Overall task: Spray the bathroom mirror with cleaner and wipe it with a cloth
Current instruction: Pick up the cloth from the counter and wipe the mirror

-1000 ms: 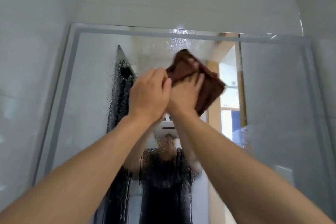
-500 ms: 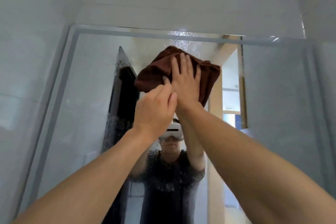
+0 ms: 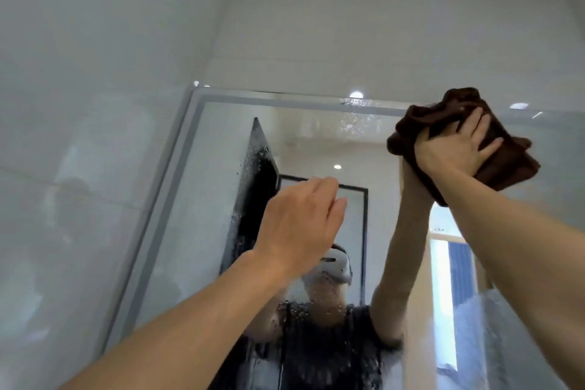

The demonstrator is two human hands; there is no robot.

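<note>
Pressing the brown cloth (image 3: 493, 149) against the mirror (image 3: 202, 231) near its top edge, our right hand (image 3: 456, 152) has its fingers (image 3: 474, 127) spread across the bunched fabric, the thumb hooked over the cloth's left fold so the hand grips it. The cloth sits high on the glass, toward the right of the view, its upper folds rising just past the mirror's pale frame (image 3: 177, 174) onto the white wall (image 3: 348, 25) above.

Our left hand (image 3: 300, 225) is raised in front of the mirror's middle, well apart from the cloth. Its fingers (image 3: 319, 187) are loosely curled and hold nothing; we cannot tell whether the fingertips touch the glass.

Spray droplets (image 3: 354, 120) speckle the glass just under the top frame, left of the cloth, and more cling lower down over the dark reflected shirt (image 3: 329, 351). A dark panel (image 3: 256, 199) shows in the reflection behind our left hand, also beaded with drops along its edge.
</note>
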